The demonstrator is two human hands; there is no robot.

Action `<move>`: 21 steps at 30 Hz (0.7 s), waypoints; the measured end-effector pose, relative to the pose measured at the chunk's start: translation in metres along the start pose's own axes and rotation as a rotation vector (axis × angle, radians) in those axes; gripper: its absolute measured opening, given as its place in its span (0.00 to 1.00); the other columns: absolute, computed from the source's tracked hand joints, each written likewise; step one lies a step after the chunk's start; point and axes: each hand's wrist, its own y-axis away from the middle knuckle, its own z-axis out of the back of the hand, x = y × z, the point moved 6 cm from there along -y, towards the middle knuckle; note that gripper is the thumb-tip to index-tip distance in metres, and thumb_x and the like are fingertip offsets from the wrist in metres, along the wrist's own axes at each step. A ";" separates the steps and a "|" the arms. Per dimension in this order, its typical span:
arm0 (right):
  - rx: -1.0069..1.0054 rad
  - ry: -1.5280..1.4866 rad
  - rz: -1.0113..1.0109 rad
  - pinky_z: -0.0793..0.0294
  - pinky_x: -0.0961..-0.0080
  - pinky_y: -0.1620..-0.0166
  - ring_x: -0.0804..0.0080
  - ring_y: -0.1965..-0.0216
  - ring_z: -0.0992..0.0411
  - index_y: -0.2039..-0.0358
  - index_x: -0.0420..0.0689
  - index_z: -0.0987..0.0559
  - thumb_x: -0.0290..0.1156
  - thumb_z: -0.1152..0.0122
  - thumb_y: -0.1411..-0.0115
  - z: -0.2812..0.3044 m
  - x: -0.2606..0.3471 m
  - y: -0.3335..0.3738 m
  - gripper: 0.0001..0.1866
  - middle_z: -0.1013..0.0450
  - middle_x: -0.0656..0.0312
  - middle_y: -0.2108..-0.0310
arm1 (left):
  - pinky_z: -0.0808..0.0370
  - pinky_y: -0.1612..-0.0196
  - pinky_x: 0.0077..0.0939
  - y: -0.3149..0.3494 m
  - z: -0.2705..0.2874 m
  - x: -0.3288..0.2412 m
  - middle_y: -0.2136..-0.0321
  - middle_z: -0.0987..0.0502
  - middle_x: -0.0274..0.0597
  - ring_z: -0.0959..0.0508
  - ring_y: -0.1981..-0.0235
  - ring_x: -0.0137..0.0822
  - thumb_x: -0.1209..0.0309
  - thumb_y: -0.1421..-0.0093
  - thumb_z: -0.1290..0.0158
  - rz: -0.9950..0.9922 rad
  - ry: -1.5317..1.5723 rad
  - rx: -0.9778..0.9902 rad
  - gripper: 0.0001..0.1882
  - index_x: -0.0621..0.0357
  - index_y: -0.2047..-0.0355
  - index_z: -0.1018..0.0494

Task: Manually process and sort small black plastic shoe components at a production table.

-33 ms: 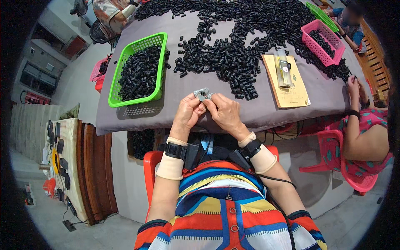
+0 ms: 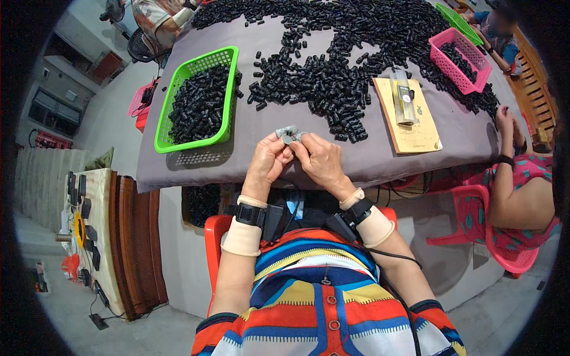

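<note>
Both my hands pinch a small silvery-grey piece [image 2: 290, 134] above the near edge of the table. It looks rough and irregular, with a dark gap in its middle; I cannot make out its exact kind. My left hand [image 2: 268, 159] grips its left side between thumb and fingers. On the opposite side, the thumb and bent fingers of my right hand [image 2: 321, 161] close on it. Just beyond my hands lies a spread of small black cylindrical parts [image 2: 332, 101]. More such parts fill a green basket [image 2: 233, 89] to the left.
A yellow booklet [image 2: 423, 137] with a clear plastic-cased tool [image 2: 404, 107] lies right of the parts. Beyond it stands a pink basket [image 2: 484, 74] of black parts. A co-worker's hand [image 2: 504, 121] is at the right table edge; others sit at the far corners. Cables hang beside my arms.
My hands and the grey piece have not visibly moved. At the right edge, the co-worker's hand has shifted slightly.
</note>
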 end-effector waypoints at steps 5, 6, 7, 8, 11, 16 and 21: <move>-0.066 -0.028 0.004 0.38 0.67 0.81 0.58 0.82 0.33 0.81 0.44 0.31 0.36 0.45 0.47 0.002 0.000 0.000 0.12 0.33 0.58 0.83 | 0.34 0.78 0.13 0.002 -0.002 0.001 0.73 0.28 0.36 0.33 0.81 0.22 0.75 0.41 0.56 -0.009 -0.004 -0.016 0.10 0.64 0.60 0.32; -0.068 -0.033 0.015 0.38 0.67 0.81 0.58 0.82 0.33 0.81 0.44 0.31 0.36 0.45 0.47 0.003 0.000 0.001 0.12 0.33 0.58 0.83 | 0.34 0.78 0.14 0.003 -0.002 0.001 0.74 0.28 0.35 0.33 0.81 0.22 0.74 0.41 0.56 -0.009 -0.008 -0.041 0.09 0.64 0.61 0.32; -0.068 -0.078 -0.040 0.38 0.67 0.81 0.58 0.82 0.33 0.81 0.44 0.31 0.36 0.45 0.47 0.003 -0.006 0.002 0.11 0.33 0.57 0.83 | 0.34 0.78 0.14 0.003 -0.002 0.002 0.74 0.28 0.35 0.32 0.80 0.23 0.73 0.41 0.55 -0.024 -0.025 -0.017 0.09 0.63 0.61 0.32; -0.067 -0.123 -0.096 0.38 0.67 0.81 0.58 0.82 0.33 0.81 0.43 0.31 0.35 0.45 0.47 0.004 -0.010 0.002 0.11 0.33 0.57 0.83 | 0.33 0.77 0.14 0.003 -0.001 0.003 0.74 0.28 0.35 0.31 0.79 0.23 0.73 0.41 0.55 -0.020 -0.016 -0.038 0.09 0.63 0.61 0.32; -0.075 -0.246 -0.158 0.40 0.68 0.80 0.58 0.83 0.35 0.81 0.41 0.32 0.34 0.47 0.45 0.005 -0.016 0.003 0.12 0.34 0.55 0.84 | 0.33 0.79 0.14 0.006 -0.002 0.000 0.76 0.29 0.35 0.31 0.81 0.23 0.73 0.42 0.53 -0.025 -0.047 -0.066 0.09 0.63 0.61 0.31; -0.059 -0.359 -0.243 0.43 0.69 0.80 0.62 0.86 0.39 0.82 0.39 0.34 0.36 0.48 0.44 0.004 -0.025 0.003 0.16 0.37 0.54 0.87 | 0.35 0.86 0.11 0.024 -0.011 -0.082 0.78 0.28 0.34 0.30 0.86 0.22 0.76 0.47 0.49 -0.253 -0.386 -0.266 0.08 0.60 0.65 0.28; -0.072 -0.357 -0.244 0.44 0.69 0.81 0.62 0.87 0.41 0.82 0.39 0.34 0.37 0.48 0.44 0.005 -0.026 0.000 0.17 0.38 0.54 0.88 | 0.34 0.85 0.11 0.028 0.009 -0.188 0.78 0.27 0.34 0.30 0.85 0.21 0.76 0.48 0.49 -0.503 -0.819 -0.534 0.11 0.62 0.62 0.29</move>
